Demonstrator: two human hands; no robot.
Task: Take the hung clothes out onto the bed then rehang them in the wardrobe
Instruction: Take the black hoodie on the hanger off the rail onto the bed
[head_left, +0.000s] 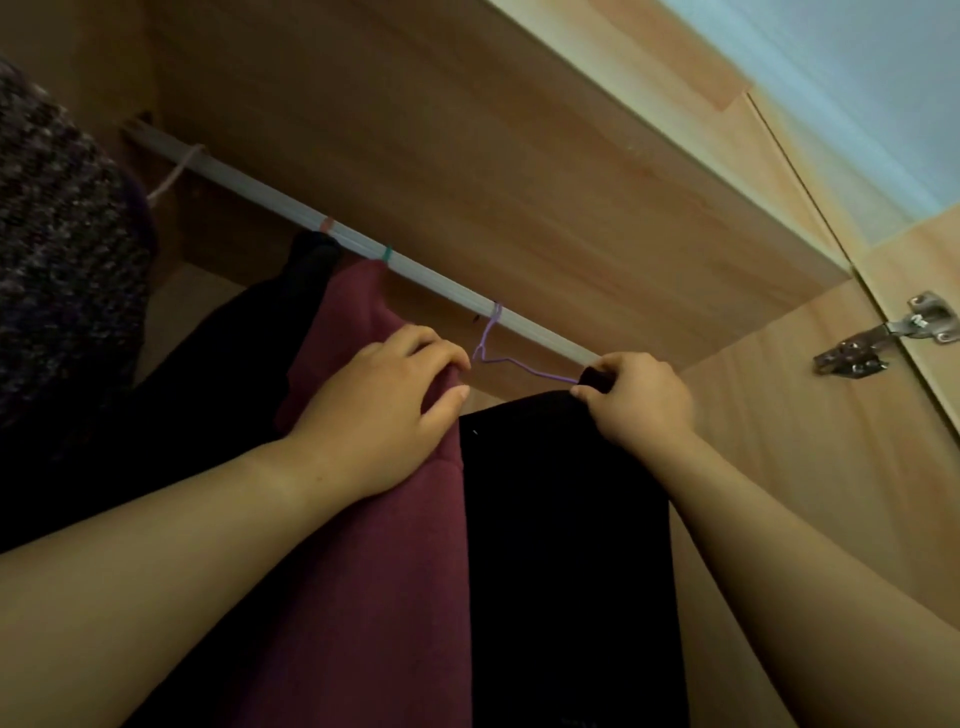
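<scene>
A white rail (270, 195) runs across the inside of the wooden wardrobe. A purple wire hanger (491, 338) hooks over it and carries a black garment (566, 545). My right hand (636, 402) pinches the garment's top corner at the hanger's right end. My left hand (384, 415) lies on a maroon garment (363, 571) just left of the hanger, fingers curled at its top edge. Another dark garment (208, 374) hangs further left.
A speckled grey knit garment (57, 249) fills the left edge, on a pale hanger hook (174, 174). The wardrobe's top panel (467, 130) sits close above the rail. A metal door hinge (883, 335) is at the right, on the side wall.
</scene>
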